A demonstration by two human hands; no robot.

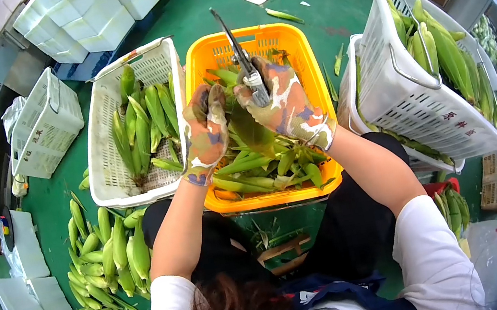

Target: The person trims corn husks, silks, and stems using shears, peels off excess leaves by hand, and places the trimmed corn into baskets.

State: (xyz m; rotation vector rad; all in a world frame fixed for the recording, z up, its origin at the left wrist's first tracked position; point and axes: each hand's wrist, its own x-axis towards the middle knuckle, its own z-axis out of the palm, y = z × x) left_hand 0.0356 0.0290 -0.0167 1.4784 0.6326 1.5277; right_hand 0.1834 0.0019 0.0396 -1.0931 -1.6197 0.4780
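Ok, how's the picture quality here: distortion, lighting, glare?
Head view: strong fisheye bowing, black corners, bluish rim; lighting fairly even with soft shadows; white foam boxes look nearly washed out; yellow crate reasonably sharp, while detail softens toward the edges.

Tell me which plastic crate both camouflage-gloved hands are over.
The yellow plastic crate in the middle, holding loose green husks; it is the only yellow one, with white plastic crates to either side.

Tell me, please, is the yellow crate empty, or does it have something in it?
Not empty: inside the yellow crate lie green husks, heaped at the end nearest the person.
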